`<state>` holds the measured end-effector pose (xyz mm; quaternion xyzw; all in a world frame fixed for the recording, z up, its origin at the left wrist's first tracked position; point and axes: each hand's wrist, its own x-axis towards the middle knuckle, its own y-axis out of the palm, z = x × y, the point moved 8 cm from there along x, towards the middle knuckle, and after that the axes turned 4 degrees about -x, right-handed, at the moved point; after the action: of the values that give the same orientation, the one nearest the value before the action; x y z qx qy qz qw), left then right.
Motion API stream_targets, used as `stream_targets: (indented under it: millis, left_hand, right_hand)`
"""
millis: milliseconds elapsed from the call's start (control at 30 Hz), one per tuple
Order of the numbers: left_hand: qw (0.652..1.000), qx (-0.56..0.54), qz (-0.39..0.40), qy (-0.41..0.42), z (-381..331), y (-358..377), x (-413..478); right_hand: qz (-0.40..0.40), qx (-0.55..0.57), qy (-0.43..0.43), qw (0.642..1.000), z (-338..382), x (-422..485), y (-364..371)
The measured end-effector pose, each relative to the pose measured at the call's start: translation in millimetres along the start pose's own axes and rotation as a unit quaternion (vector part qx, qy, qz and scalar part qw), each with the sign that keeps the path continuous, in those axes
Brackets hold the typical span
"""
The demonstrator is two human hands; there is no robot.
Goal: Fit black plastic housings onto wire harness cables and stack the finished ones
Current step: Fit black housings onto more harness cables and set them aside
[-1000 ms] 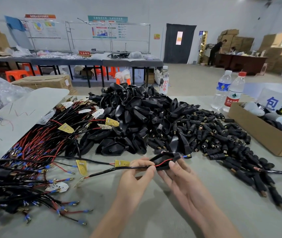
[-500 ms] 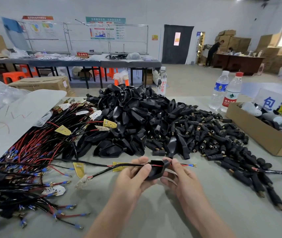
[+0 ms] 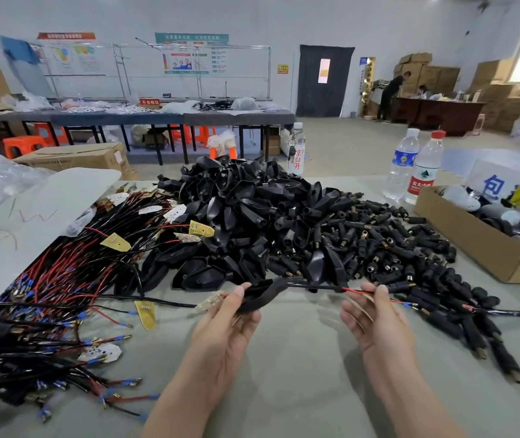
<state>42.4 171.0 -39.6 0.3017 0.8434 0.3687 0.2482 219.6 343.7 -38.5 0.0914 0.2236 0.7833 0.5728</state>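
The fingers [image 3: 237, 294] of the left hand [image 3: 227, 330] are curled around one black housing [image 3: 260, 295] and grip it. The fingers [image 3: 381, 290] of the right hand [image 3: 375, 320] pinch the thin red wire at the end of the cable [image 3: 310, 284]. The cable goes through the housing and runs across to the right hand. A blue tip [image 3: 407, 304] sticks out past the right fingers. A small pale board [image 3: 211, 303] shows on the other side, just beside the left thumb. Both hands are held up a little above the grey worktop [image 3: 299, 380].

The held housing is just in front of the big pile of housings [image 3: 252, 222]. To the left of the pile lies a heap of wire harnesses [image 3: 62, 279] with red and black wires. To the right of the pile lie many small black plugs [image 3: 394, 257]. Farther right of the pile is a cardboard box [image 3: 473, 245]. Behind the pile, on the right, stand two water bottles [image 3: 402, 165].
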Motion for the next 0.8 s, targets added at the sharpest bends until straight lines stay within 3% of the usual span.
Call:
stream_targets:
  millis: [233,567,800]
  left_hand:
    - [0.997,0.075,-0.036,-0.008,5.3,-7.6,7.0]
    - [0.989,0.14,0.043,0.008,-10.6,-6.6,10.4]
    - [0.985,0.16,0.058,0.044,-19.4,-8.5,15.5]
  right_hand:
    - [-0.061,0.02,-0.018,0.998,10.9,5.9,-22.0]
    - [-0.125,0.049,-0.018,0.991,14.3,10.6,-39.6]
    - [-0.102,0.055,-0.002,0.993,10.6,12.2,-35.6]
